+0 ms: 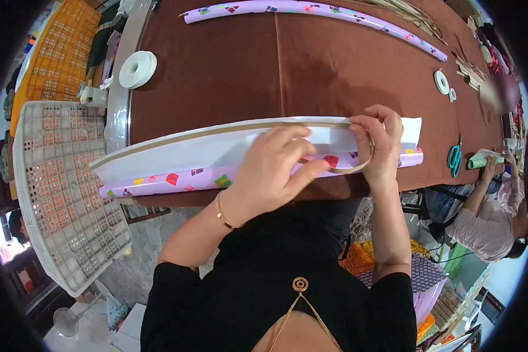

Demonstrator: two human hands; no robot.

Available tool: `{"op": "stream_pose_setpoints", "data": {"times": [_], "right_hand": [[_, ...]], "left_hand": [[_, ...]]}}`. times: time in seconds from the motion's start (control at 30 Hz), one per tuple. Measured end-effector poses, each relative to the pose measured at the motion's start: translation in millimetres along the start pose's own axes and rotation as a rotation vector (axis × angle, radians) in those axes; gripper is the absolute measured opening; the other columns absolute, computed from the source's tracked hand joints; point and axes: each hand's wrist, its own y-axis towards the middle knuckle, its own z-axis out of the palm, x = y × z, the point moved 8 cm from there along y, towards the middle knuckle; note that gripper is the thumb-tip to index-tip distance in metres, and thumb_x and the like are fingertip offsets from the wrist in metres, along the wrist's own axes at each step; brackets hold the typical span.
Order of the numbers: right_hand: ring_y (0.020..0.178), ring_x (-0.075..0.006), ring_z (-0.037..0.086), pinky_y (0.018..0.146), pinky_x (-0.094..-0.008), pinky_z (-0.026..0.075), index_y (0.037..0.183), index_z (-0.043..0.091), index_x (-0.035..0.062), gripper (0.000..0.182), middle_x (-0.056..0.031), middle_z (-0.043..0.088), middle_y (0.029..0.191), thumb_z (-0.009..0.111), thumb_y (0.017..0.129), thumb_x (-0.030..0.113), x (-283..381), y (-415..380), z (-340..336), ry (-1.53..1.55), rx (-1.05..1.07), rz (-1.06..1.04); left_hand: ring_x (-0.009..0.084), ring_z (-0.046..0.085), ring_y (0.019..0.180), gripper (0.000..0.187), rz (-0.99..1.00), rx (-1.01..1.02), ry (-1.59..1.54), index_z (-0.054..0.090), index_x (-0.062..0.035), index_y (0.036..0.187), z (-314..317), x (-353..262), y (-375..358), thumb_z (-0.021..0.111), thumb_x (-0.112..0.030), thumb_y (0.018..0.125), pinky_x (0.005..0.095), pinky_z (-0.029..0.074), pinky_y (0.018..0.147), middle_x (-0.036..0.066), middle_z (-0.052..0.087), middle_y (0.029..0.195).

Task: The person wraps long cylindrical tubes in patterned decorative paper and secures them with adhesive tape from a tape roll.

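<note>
A long sheet (205,179) lies along the table's near edge, lilac with coloured shapes outside and white inside. A narrow tan strip (217,130) runs along its white far side. My right hand (381,141) pinches this strip near the sheet's right end, and a loose length of it curves down and back to the left. My left hand (276,167) hovers over the middle of the sheet, fingers bent and apart from the thumb, whose tip is close to the loose curve of the strip.
Farther back on the brown table (217,70) lies a rolled lilac tube (311,8). A white tape roll (138,69) sits at left; another tape roll (441,82) and teal scissors (454,159) are at right. A white crate (70,199) stands left. Another person (490,217) works at right.
</note>
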Motion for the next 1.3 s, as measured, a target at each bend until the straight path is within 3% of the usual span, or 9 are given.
{"op": "stream_pose_setpoints", "data": {"times": [0.1, 0.2, 0.3, 0.37, 0.53, 0.6, 0.73, 1.1, 1.3], "right_hand": [[0.091, -0.0240, 0.055, 0.085, -0.0379, 0.040, 0.098, 0.071, 0.0101, 0.022, -0.0064, 0.060, 0.105, 0.077, 0.077, 0.013, -1, 3, 0, 0.010, -0.044, -0.010], [0.092, -0.0237, 0.055, 0.085, -0.0379, 0.041, 0.099, 0.070, 0.0103, 0.024, -0.0054, 0.059, 0.107, 0.077, 0.076, 0.012, 1, 5, 1, -0.020, -0.033, -0.015], [0.091, -0.0268, 0.057, 0.080, -0.0380, 0.047, 0.100, 0.069, 0.0064, 0.020, -0.0084, 0.062, 0.097, 0.072, 0.080, 0.005, 3, 5, 0, -0.071, -0.006, -0.026], [0.081, -0.0251, 0.060, 0.073, -0.0348, 0.048, 0.101, 0.069, 0.0047, 0.019, -0.0091, 0.062, 0.086, 0.070, 0.082, 0.003, -11, -4, 9, 0.052, 0.152, 0.128], [0.071, -0.0133, 0.059, 0.065, -0.0282, 0.047, 0.102, 0.068, 0.0022, 0.013, -0.0064, 0.066, 0.086, 0.060, 0.094, 0.009, -28, -15, -10, 0.246, 0.084, 0.295], [0.070, -0.0089, 0.057, 0.063, -0.0249, 0.046, 0.104, 0.067, 0.0002, 0.018, -0.0040, 0.066, 0.083, 0.057, 0.099, 0.014, -49, -23, -6, 0.471, 0.155, 0.621], [0.069, -0.0085, 0.058, 0.061, -0.0235, 0.046, 0.106, 0.067, 0.0013, 0.016, -0.0041, 0.066, 0.079, 0.062, 0.096, 0.013, -63, -16, 5, 0.640, 0.315, 0.740], [0.062, -0.0064, 0.056, 0.058, -0.0224, 0.046, 0.104, 0.070, -0.0006, 0.017, -0.0017, 0.064, 0.072, 0.058, 0.095, 0.005, -79, -8, -4, 0.494, 0.177, 0.700], [0.070, -0.0083, 0.062, 0.064, -0.0232, 0.049, 0.100, 0.071, -0.0003, 0.015, -0.0037, 0.066, 0.074, 0.065, 0.087, -0.001, -72, -1, -17, 0.140, 0.087, 0.429]], "left_hand": [[0.0330, 0.059, 0.113, 0.032, 0.034, -0.131, 0.538, 0.067, -0.0020, 0.101, -13, 6, -13, 0.074, -0.028, 0.084, 0.0445, 0.047, 0.092, 0.016, 0.062, 0.122], [0.0347, 0.057, 0.116, 0.037, 0.012, -0.106, 0.622, 0.067, -0.0026, 0.105, -10, 13, -21, 0.075, -0.032, 0.083, 0.0449, 0.047, 0.093, 0.017, 0.061, 0.124], [0.0365, 0.055, 0.119, 0.043, 0.020, -0.056, 0.599, 0.066, -0.0033, 0.108, -10, 11, -20, 0.075, -0.036, 0.082, 0.0452, 0.046, 0.095, 0.019, 0.060, 0.126], [0.0370, 0.054, 0.120, 0.045, 0.021, -0.029, 0.608, 0.066, -0.0036, 0.110, -8, 9, -23, 0.075, -0.037, 0.082, 0.0455, 0.046, 0.096, 0.019, 0.059, 0.127], [0.0379, 0.052, 0.125, 0.050, -0.007, 0.056, 0.596, 0.064, -0.0040, 0.112, -2, 7, -36, 0.075, -0.042, 0.081, 0.0461, 0.046, 0.098, 0.020, 0.056, 0.131], [0.0375, 0.051, 0.126, 0.054, -0.019, 0.064, 0.593, 0.063, -0.0038, 0.114, -3, 9, -36, 0.075, -0.044, 0.080, 0.0464, 0.045, 0.100, 0.020, 0.055, 0.133], [0.0367, 0.050, 0.127, 0.060, 0.032, 0.055, 0.669, 0.061, -0.0034, 0.118, -2, 10, -23, 0.075, -0.047, 0.079, 0.0463, 0.044, 0.101, 0.019, 0.055, 0.133], [0.0355, 0.049, 0.128, 0.071, 0.006, 0.089, 0.703, 0.058, -0.0027, 0.128, 0, 16, -18, 0.075, -0.049, 0.077, 0.0462, 0.043, 0.102, 0.018, 0.053, 0.138], [0.0361, 0.048, 0.128, 0.076, -0.018, 0.136, 0.696, 0.055, -0.0026, 0.130, 2, 16, -16, 0.078, -0.047, 0.073, 0.0461, 0.042, 0.103, 0.017, 0.049, 0.142]]}}
